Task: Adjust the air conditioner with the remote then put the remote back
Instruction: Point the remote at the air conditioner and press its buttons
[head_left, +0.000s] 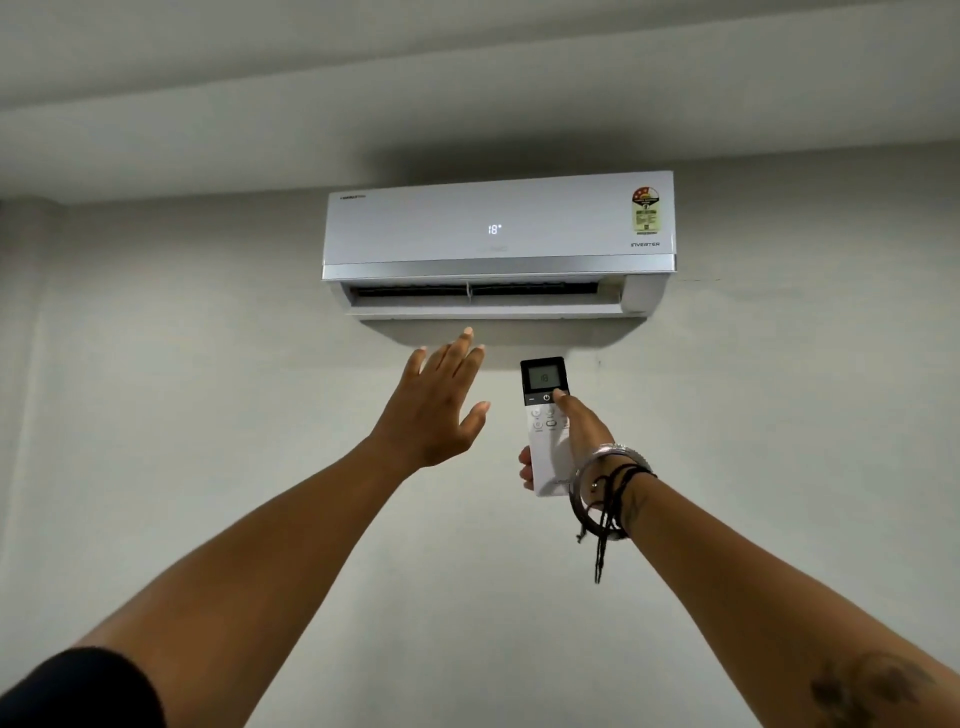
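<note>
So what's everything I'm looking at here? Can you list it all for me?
air conditioner: one, white, mounted high on the wall, flap open, display reading 18
energy label: one, yellow and red, upper right of the unit's front
remote: one, white with a dark screen reading 18, held upright below the unit
wall: grey-white, behind everything
bracelets and cords: several, silver and black, on the right wrist
left hand: open, fingers spread, raised under the flap, holding nothing
right hand: gripping the remote, thumb near the power button
</note>
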